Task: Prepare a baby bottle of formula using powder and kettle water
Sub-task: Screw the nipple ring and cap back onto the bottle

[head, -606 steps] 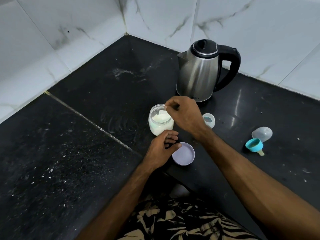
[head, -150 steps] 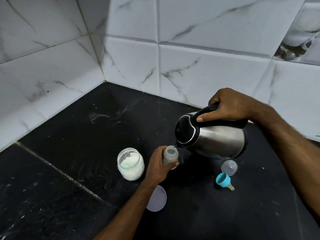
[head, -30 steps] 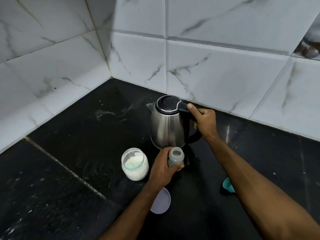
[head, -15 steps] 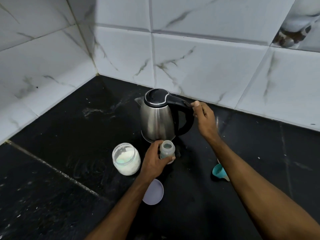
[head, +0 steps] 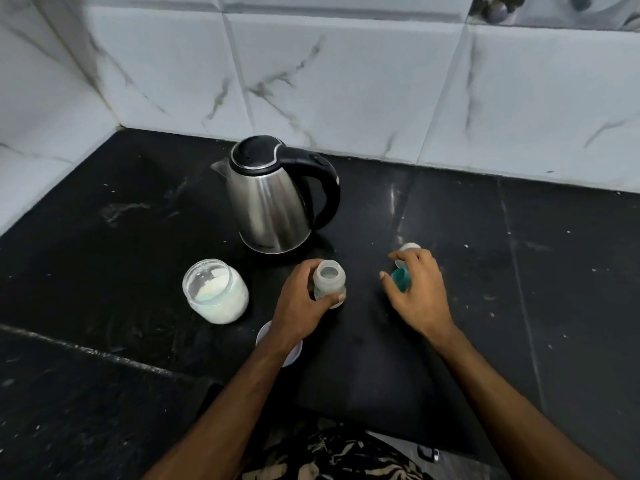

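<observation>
Both forearms are bare, no sleeves, watch or rings showing. At the near edge the person wears a dark garment (head: 343, 455) with a pale leaf-like print.

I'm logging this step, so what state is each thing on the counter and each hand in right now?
Kettle: upright, lid shut, nobody holding it.
Bottle: upright, uncapped, gripped by the left hand.
Powder jar: open, part full.
Jar lid: off, flat on the counter.
Teal cap: under the right hand, fingers curled over it.
</observation>
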Demonstrator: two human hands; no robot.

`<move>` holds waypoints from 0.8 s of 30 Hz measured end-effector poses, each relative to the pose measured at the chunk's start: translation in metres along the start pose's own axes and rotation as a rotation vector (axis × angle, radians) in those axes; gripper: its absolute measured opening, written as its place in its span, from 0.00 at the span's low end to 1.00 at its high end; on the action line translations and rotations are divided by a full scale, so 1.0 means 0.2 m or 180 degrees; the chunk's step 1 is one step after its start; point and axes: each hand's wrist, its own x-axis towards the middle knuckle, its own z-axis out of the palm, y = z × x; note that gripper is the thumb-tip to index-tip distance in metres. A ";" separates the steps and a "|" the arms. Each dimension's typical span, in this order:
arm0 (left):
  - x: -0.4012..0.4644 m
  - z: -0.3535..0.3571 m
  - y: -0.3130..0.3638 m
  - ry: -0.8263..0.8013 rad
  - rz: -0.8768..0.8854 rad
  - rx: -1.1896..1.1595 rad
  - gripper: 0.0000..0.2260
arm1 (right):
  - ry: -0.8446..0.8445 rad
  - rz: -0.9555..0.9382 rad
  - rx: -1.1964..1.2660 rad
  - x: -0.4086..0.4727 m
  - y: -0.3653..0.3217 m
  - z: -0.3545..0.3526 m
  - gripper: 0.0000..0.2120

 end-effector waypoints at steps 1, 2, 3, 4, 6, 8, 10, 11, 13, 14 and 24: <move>-0.01 0.01 0.00 -0.0014 -0.0006 -0.0005 0.24 | -0.0043 0.0046 -0.0072 -0.02 0.01 0.00 0.18; -0.02 0.02 -0.01 -0.0023 -0.0009 -0.0004 0.24 | -0.0100 0.0085 -0.0139 -0.03 0.01 0.01 0.19; -0.02 0.02 -0.01 -0.0034 -0.0006 0.0003 0.25 | -0.0158 0.0122 -0.0193 -0.04 0.02 0.01 0.20; -0.03 0.02 -0.01 -0.0047 -0.0006 0.0012 0.25 | -0.0212 0.0153 -0.0228 -0.05 0.03 0.02 0.21; -0.03 0.03 -0.01 -0.0072 -0.0009 0.0014 0.25 | -0.0322 0.0190 -0.0289 -0.06 0.04 0.04 0.22; -0.03 0.03 -0.02 -0.0076 -0.0017 0.0024 0.25 | -0.0429 0.0152 -0.0405 -0.07 0.05 0.06 0.22; -0.03 0.03 -0.03 -0.0088 -0.0005 0.0043 0.25 | -0.0486 0.0079 -0.0489 -0.06 0.06 0.07 0.22; -0.03 0.03 -0.03 -0.0096 0.0011 0.0056 0.26 | -0.0495 0.0048 -0.0446 -0.06 0.06 0.07 0.22; -0.03 0.03 -0.03 -0.0103 0.0029 0.0088 0.26 | -0.0551 0.0045 -0.0163 -0.04 0.03 0.05 0.23; -0.03 0.03 -0.04 -0.0105 0.0042 0.0096 0.27 | -0.0588 0.0084 0.0059 -0.03 0.00 0.02 0.24; -0.03 0.02 -0.03 -0.0212 0.0127 -0.0057 0.24 | -0.1894 -0.0842 -0.0144 0.18 -0.42 -0.16 0.26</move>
